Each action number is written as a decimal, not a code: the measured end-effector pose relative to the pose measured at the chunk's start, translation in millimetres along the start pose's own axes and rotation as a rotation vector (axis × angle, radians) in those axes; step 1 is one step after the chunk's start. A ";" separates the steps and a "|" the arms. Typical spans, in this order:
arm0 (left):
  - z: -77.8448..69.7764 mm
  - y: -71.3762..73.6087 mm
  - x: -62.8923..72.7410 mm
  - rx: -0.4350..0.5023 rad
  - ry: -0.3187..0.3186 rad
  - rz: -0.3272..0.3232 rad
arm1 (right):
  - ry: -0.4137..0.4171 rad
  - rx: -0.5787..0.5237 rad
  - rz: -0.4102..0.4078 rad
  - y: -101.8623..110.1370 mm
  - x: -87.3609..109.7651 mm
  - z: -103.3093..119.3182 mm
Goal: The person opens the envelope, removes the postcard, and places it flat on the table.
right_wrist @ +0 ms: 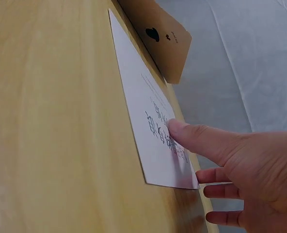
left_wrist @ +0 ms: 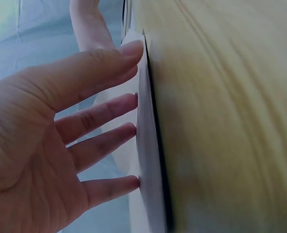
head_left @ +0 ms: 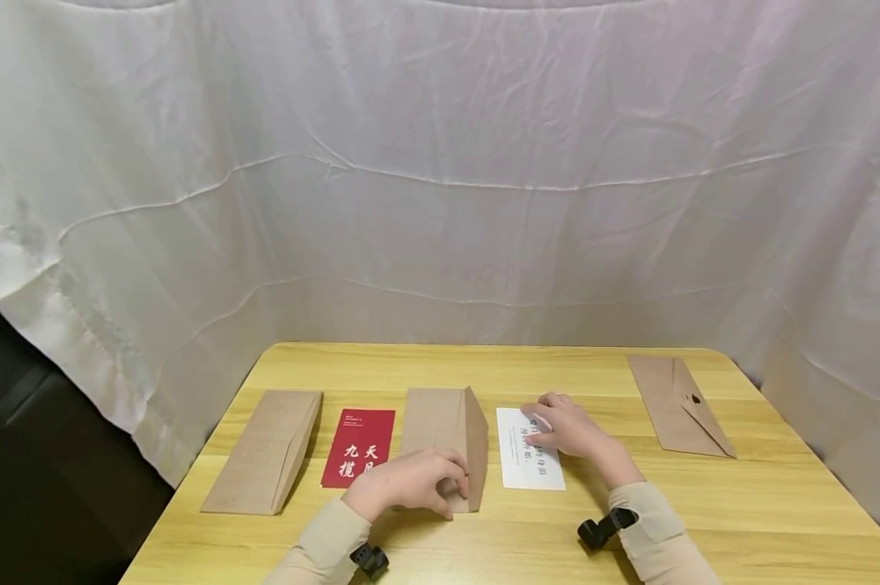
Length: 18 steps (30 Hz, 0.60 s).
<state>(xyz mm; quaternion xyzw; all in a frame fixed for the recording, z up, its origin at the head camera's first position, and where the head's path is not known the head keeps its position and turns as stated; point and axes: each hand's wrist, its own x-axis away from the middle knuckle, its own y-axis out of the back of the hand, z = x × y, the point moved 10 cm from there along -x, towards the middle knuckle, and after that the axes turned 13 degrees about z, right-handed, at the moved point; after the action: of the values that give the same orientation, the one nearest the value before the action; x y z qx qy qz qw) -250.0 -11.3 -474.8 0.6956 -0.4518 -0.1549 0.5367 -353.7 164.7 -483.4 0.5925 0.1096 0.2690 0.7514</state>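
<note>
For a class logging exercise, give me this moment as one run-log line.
left hand: touching middle envelope | right hand: touching white card | red card: left of middle envelope

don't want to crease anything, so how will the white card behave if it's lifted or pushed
The white card is probably light, given its thin edge. It looks fairly stiff, since it lies without visible curl, though a pinch could bend it. Pushed, it would likely slide rather than tip, lying flat on the table.
</note>
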 end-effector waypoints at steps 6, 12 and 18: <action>-2.3 5.3 2.9 -0.017 0.003 -0.027 | 0.011 -0.016 0.003 1.2 2.7 1.9; -9.1 18.7 6.7 -0.066 -0.014 -0.091 | 0.005 -0.043 -0.033 10.5 12.0 1.9; -14.7 36.3 7.0 -0.105 -0.004 -0.155 | -0.001 -0.040 -0.107 23.8 25.3 -0.7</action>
<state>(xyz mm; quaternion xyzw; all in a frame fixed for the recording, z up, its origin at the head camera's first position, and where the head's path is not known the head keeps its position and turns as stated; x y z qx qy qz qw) -252.7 -8.5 -435.2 0.6990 -0.3890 -0.2206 0.5581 -339.5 182.4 -457.2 0.5708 0.1356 0.2304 0.7764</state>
